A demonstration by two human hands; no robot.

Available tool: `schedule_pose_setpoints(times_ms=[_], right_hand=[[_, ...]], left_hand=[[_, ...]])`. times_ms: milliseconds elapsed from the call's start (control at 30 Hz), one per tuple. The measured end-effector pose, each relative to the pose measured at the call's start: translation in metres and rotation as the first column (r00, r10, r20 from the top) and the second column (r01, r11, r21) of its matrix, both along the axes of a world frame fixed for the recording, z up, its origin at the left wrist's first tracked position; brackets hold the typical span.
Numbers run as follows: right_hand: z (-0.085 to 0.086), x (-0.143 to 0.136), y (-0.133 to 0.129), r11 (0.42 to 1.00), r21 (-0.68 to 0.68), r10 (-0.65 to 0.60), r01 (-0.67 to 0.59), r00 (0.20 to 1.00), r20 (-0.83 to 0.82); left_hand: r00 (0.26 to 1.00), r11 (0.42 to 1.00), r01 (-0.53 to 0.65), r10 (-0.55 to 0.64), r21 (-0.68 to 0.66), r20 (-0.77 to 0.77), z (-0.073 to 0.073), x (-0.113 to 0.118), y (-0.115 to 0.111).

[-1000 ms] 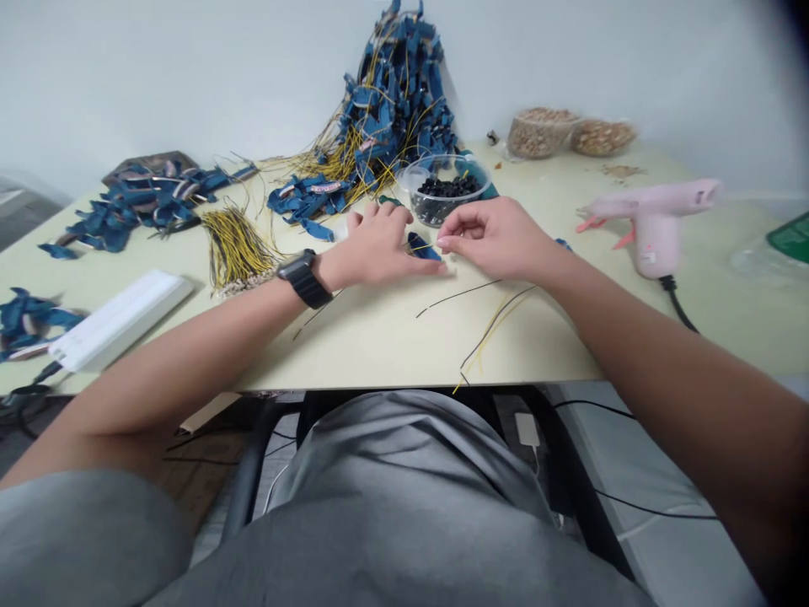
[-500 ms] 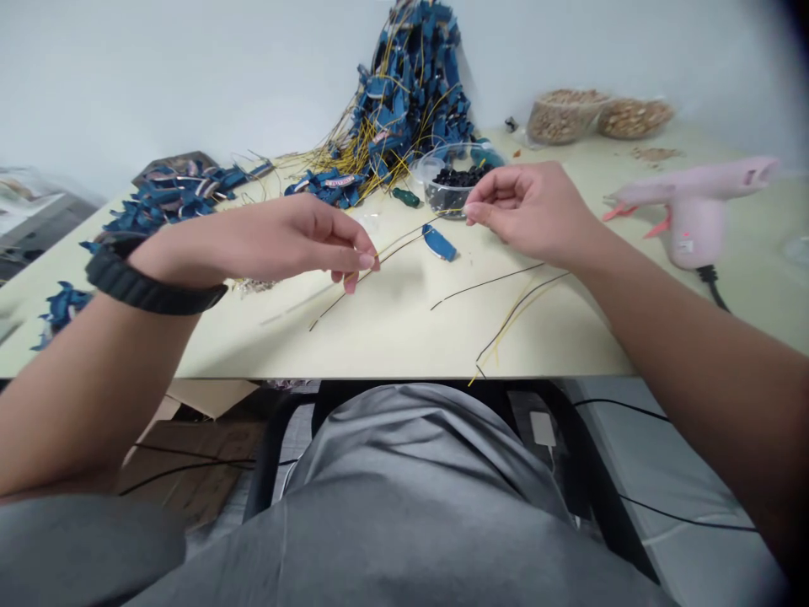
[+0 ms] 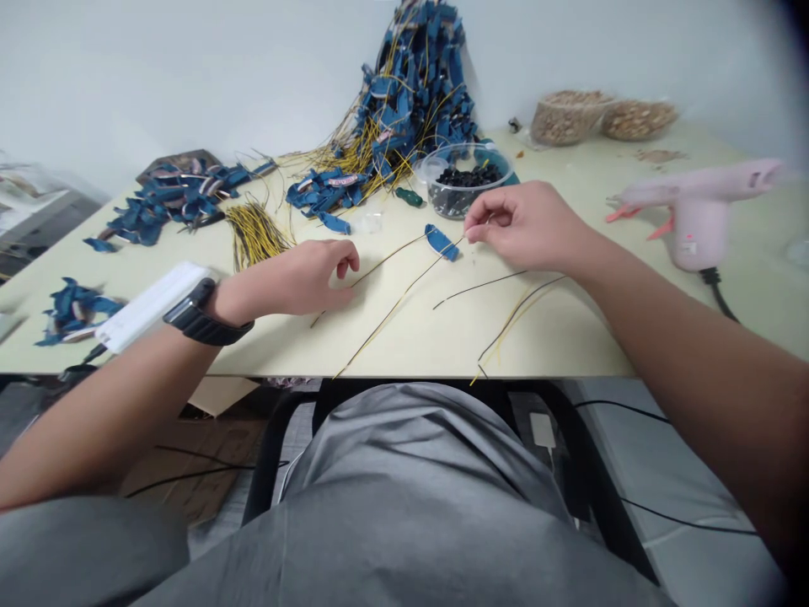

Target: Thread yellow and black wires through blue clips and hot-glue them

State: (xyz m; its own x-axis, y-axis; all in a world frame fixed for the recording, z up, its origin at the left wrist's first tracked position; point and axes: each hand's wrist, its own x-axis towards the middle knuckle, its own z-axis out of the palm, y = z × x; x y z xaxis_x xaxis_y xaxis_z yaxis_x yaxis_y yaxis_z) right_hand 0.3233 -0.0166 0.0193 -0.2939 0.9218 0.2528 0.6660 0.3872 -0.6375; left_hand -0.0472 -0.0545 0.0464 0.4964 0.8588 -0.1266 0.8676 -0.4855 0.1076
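Observation:
My right hand pinches one end of a thin black-and-yellow wire, which slants down to the table's front edge. Just left of those fingertips lies a small blue piece, with the held wire passing over or beside it. My left hand has its thumb and fingers apart and holds nothing; it hovers over another thin wire that runs towards the blue piece. More loose wires lie below my right hand.
Behind stand a tall heap of blue pieces with wires and a clear tub of black parts. At right is a pink glue gun. Left are a yellow wire bundle, a white box and more blue pieces.
My left hand has let go of the wire, moved left and down and opened. My right hand has lowered slightly, still pinching the wire, whose free end now reaches the front edge.

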Motion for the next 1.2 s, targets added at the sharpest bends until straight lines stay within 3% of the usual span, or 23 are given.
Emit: schedule_pose_setpoints(times_ms=[333,733,867,967,1033,1100,1200], right_hand=[[0.007,-0.005,-0.007,0.997,-0.06,-0.039,0.042,0.998,0.043],[-0.004,-0.006,0.002,1.0,-0.014,0.015,-0.016,0.998,-0.058],[-0.007,-0.008,0.007,0.999,-0.022,0.022,-0.024,0.997,-0.073],[-0.009,-0.011,0.008,0.999,-0.035,0.019,-0.022,0.997,-0.08],[-0.01,-0.014,0.008,0.999,-0.034,0.015,-0.018,0.997,-0.076],[-0.01,-0.017,0.009,0.999,-0.032,0.005,-0.007,0.998,-0.069],[-0.011,-0.02,0.009,0.999,-0.035,-0.008,0.006,0.998,-0.063]], left_hand=[[0.995,0.996,-0.08,0.082,0.043,-0.051,-0.002,-0.014,0.022],[0.984,0.993,-0.111,0.103,0.05,0.147,-0.011,-0.034,0.047],[0.987,0.993,-0.117,0.114,0.023,0.114,-0.001,-0.037,0.049],[0.991,0.993,-0.095,0.088,0.073,0.097,0.012,-0.022,0.041],[0.974,0.989,-0.089,0.062,0.117,0.216,0.016,-0.001,0.035],[0.937,0.994,-0.061,0.026,0.091,0.349,0.011,0.026,0.033],[0.913,0.998,0.048,-0.064,0.048,0.402,-0.005,0.068,0.038]])
